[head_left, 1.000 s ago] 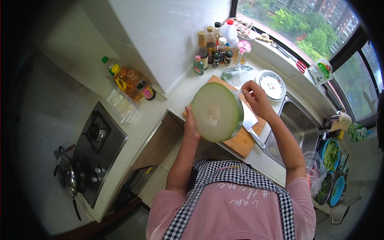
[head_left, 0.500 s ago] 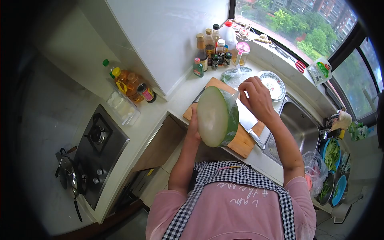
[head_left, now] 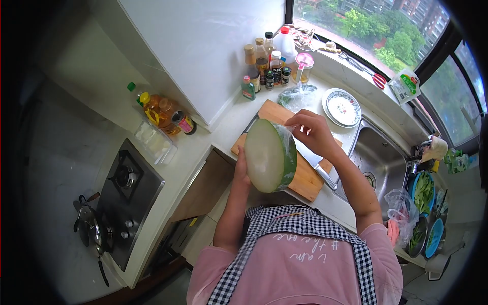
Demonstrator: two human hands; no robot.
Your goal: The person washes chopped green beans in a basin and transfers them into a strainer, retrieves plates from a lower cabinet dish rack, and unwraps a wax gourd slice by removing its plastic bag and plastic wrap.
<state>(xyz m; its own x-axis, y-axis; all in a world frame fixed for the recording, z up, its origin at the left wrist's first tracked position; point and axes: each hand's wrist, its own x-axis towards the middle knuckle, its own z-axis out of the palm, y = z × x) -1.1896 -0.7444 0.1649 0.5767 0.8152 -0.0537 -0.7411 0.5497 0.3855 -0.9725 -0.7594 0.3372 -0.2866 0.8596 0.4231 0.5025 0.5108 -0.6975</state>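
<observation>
A thick piece of winter melon (head_left: 264, 155), its pale cut face turned to the left, is held up over the front of the wooden cutting board (head_left: 306, 185). My left hand (head_left: 242, 168) is wrapped around the melon's left edge and partly hidden behind it. Clear plastic wrap (head_left: 288, 133) clings to the green rind on the right side. My right hand (head_left: 314, 131) pinches the wrap at the melon's upper right edge. Beneath my right forearm, a kitchen knife (head_left: 316, 163) lies on the board with its handle toward the sink.
The sink (head_left: 389, 162) is to the right, with stacked plates (head_left: 343, 108) behind it. Sauce bottles (head_left: 262, 56) stand at the back corner. A gas stove (head_left: 129, 198) occupies the left. Baskets of greens (head_left: 422, 193) sit at far right.
My right hand has moved left and down toward the melon, and the stretched wrap is now closer to the rind. The melon has shifted slightly down and left in view.
</observation>
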